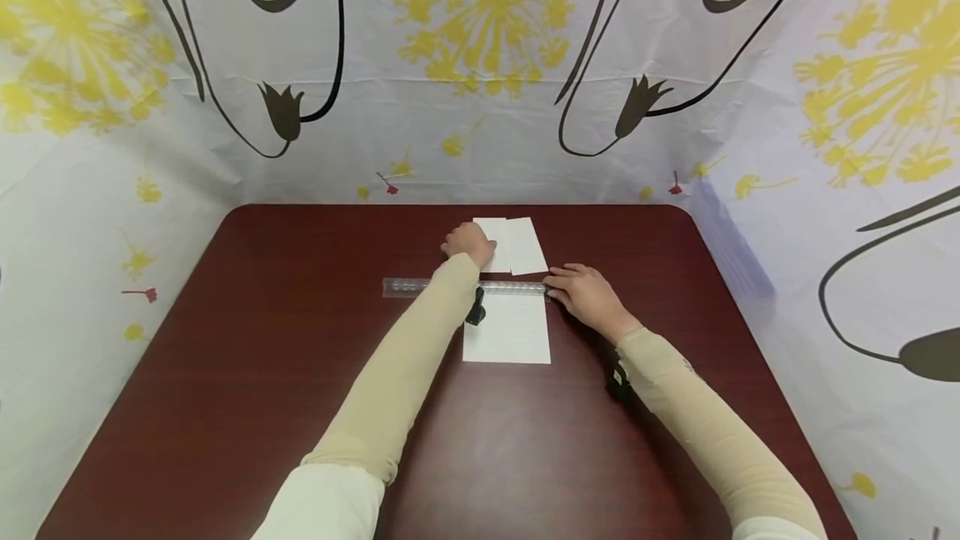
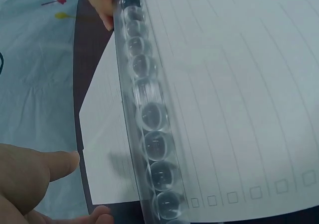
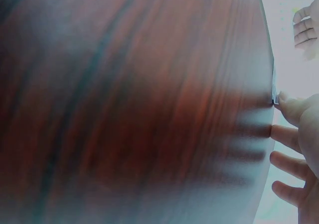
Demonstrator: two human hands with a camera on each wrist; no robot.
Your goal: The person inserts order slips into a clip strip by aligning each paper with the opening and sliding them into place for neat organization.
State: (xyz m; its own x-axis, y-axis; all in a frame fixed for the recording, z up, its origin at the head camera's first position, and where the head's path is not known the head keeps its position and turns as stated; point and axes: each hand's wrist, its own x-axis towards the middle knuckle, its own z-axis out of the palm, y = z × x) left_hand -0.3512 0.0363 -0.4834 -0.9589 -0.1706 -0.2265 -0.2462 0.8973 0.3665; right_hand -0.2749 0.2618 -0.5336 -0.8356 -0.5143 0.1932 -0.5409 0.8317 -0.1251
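A clear ruler (image 1: pixel 513 288) with a row of round bubble-like shapes lies across the top of a lined white sheet (image 1: pixel 506 340). Beyond it are two smaller white paper pieces (image 1: pixel 528 247), side by side and slightly askew. My left hand (image 1: pixel 468 242) is at the left edge of these pieces, reaching past the ruler. In the left wrist view its thumb (image 2: pixel 62 165) is extended, with nothing between thumb and fingers. My right hand (image 1: pixel 588 294) touches the ruler's right end, thumb at the tip and the other fingers (image 3: pixel 289 165) spread on the table.
The dark red-brown table (image 1: pixel 300 340) reaches back to a white cloth (image 1: pixel 360 140) printed with flowers, which also hangs at both sides. A black camera (image 1: pixel 476 311) under the left wrist hangs over the sheet; another black camera (image 1: pixel 618 383) is under the right wrist.
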